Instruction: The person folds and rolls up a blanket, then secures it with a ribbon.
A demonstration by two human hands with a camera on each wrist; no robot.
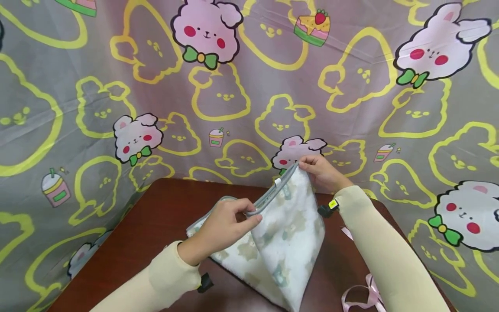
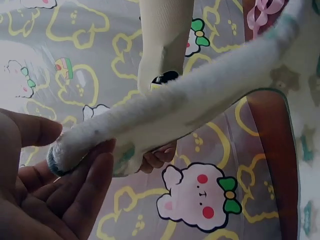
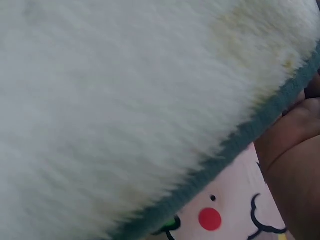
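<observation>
A white plush towel [image 1: 288, 229] with faint beige and green bear prints and a grey-green hem hangs between my hands. My left hand [image 1: 226, 221] pinches the hem between thumb and fingers near the middle of the upper edge. Higher and to the right, my right hand [image 1: 321, 171] pinches a corner. A small white tag [image 1: 277, 182] shows on the hem between them. The towel's left part and lower tip slope down over the table. In the left wrist view the fingers [image 2: 95, 185] hold a folded edge; the right wrist view is mostly filled by towel pile [image 3: 125, 100].
A dark reddish-brown table [image 1: 156, 216] lies under the towel. A pink ribbon [image 1: 370, 294] rests at its right front, partly behind the right sleeve. Behind the table hangs a grey curtain [image 1: 249, 86] with cartoon rabbits and yellow outlines.
</observation>
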